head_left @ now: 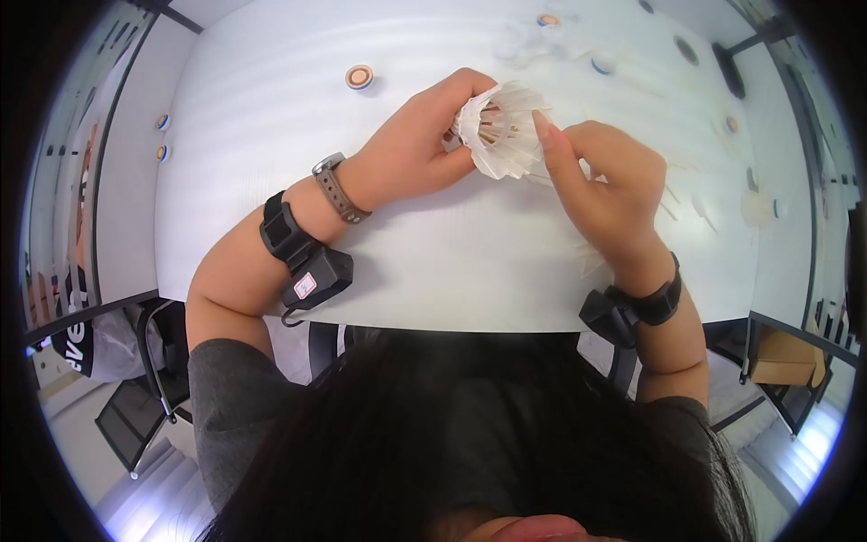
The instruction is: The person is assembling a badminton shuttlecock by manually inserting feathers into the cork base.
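The left hand [411, 144] grasps the shuttlecock [506, 135]; the right hand [614, 172], beside the shuttlecock's rim, grip unclear, should press gently.

Hands [415, 140] [619, 185] — two; held shuttlecock [519, 149] — one; wristwatch [338, 191], one; armbands [283, 233] [659, 305], two.

- From my end the shuttlecock [517, 149] reads white, its quills [492, 117] tan inside
- I see a ringed disc [359, 77] — tan and brown circles, blue-and-white edge
- The tabletop [452, 253] shows me pale white
- I make out a brown watch strap [338, 191], black wrist bands [285, 232] and a white label [305, 286] bordered pinkish red
- Both sleeves [233, 384] look dark grey to me
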### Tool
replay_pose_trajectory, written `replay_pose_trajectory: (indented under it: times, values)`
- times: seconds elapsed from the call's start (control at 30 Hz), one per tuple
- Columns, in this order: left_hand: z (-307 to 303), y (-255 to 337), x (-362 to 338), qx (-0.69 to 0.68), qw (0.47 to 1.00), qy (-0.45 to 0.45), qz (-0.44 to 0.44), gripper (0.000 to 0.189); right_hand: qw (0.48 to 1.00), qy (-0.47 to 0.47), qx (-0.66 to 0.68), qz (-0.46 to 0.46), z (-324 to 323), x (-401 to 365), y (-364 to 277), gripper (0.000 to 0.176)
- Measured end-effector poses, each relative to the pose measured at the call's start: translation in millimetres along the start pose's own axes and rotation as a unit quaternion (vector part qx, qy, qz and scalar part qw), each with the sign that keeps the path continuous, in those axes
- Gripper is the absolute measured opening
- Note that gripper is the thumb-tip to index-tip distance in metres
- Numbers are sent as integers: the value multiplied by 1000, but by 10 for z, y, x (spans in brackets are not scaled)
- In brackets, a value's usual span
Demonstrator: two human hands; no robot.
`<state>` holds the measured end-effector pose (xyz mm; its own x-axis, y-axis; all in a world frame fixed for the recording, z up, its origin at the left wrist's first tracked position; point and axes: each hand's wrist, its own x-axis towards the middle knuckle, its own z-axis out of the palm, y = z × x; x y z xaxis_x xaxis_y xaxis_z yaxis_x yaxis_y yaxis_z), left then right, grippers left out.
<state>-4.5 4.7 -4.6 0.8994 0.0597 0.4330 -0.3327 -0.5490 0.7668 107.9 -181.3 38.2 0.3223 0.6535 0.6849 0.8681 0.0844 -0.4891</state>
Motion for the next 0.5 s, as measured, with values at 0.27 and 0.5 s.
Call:
replay_pose_trajectory:
  times: [0.27, 0.5]
  values:
    - [-7, -24, -15, -5, 1000, -11, 12, 39, 999, -16, -8, -33, -8, -34, 11, 18]
    - [-5, -41, -15, -7, 1000, -16, 25, 40, 999, -29, -15, -38, -48, -17, -3, 13]
